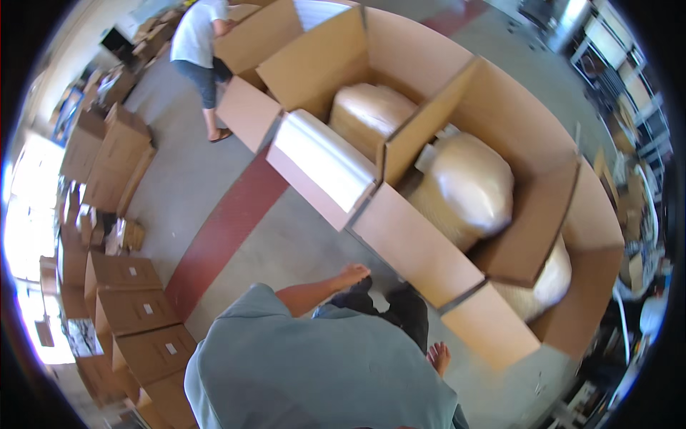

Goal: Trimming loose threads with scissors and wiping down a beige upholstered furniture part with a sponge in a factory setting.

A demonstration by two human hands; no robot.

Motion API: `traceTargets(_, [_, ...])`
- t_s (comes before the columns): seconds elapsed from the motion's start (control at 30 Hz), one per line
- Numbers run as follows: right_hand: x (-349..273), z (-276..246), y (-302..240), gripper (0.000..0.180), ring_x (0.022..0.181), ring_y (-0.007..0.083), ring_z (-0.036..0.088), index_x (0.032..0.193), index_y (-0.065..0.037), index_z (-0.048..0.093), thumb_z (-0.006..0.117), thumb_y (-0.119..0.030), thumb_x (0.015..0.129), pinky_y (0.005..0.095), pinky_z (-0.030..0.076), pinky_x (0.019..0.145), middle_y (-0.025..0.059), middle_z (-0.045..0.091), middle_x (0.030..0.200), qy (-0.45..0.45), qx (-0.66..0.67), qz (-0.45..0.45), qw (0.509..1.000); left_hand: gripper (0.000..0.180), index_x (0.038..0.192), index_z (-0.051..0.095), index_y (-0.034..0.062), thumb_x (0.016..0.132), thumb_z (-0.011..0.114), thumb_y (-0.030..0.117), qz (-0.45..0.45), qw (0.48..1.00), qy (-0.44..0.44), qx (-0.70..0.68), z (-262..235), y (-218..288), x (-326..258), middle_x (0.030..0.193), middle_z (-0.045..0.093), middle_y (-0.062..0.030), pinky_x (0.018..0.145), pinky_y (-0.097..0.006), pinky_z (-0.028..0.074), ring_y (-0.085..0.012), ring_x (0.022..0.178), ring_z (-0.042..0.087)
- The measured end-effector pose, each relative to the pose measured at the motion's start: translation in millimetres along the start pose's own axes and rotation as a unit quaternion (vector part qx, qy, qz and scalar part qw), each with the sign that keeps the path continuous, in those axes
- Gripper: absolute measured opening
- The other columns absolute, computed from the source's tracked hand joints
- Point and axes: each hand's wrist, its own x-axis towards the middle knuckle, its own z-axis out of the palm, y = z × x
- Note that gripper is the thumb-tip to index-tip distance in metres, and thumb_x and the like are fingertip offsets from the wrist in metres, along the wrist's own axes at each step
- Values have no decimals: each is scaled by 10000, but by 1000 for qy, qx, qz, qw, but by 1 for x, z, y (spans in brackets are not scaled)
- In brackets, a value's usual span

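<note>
Judging by the pose, between grips: right hand (439, 356) looks spread, empty; left hand (354, 274) too small to tell. Next move calls for reaching past the near flaps (416, 249). Film-wrapped bundles (477, 182) sit inside open cartons (529, 136), row crossing red floor stripe (229, 236).

Grey floor (179, 179) with red band (229, 225), glaring white light (32, 207) at left
</note>
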Motion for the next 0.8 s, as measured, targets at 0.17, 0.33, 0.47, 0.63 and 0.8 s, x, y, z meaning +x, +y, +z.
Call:
traceTargets(0.17, [-102, 5, 96, 501, 1044, 274, 688, 1386, -94, 565, 629, -400, 994, 433, 557, 807, 126, 693, 1257, 40, 37, -2, 999, 390, 948, 713, 82, 876, 692, 466, -136, 989, -46, 27, -37, -44, -53, 796, 668, -59, 596, -352, 496, -175, 677, 604])
traceTargets(0.33, [-75, -11, 86, 312, 708, 122, 664, 1136, -95, 673, 662, -365, 982, 265, 535, 562, 34, 714, 931, 47, 171, -78, 981, 299, 947, 706, 84, 880, 605, 357, 93, 898, -194, 383, -60, -91, 3, 769, 696, -60, 617, -413, 476, -209, 680, 638])
traceTargets(0.47, [-114, -62, 68, 352, 749, 111, 667, 1276, -83, 655, 626, -324, 1020, 265, 547, 628, 53, 739, 1058, 128, 235, -130, 955, 284, 1001, 715, 83, 918, 627, 340, 265, 845, -249, 391, -41, -68, -7, 915, 737, -88, 717, -387, 524, -231, 795, 691])
traceTargets(0.63, [-157, -127, 104, 328, 724, 103, 629, 1229, -55, 685, 644, -303, 1018, 272, 523, 623, 11, 709, 920, 209, 293, -197, 912, 372, 979, 699, 12, 973, 667, 382, -102, 958, -230, 135, 82, 43, 2, 951, 719, -116, 724, -347, 551, -218, 827, 681])
traceTargets(0.8, [-111, -159, 123, 366, 892, 124, 672, 1291, -49, 653, 628, -299, 1026, 288, 550, 746, 37, 728, 1074, 187, 378, -178, 889, 253, 1094, 626, 82, 991, 618, 313, -127, 937, -199, 259, 240, 136, 7, 922, 692, -77, 648, -375, 589, -203, 697, 666])
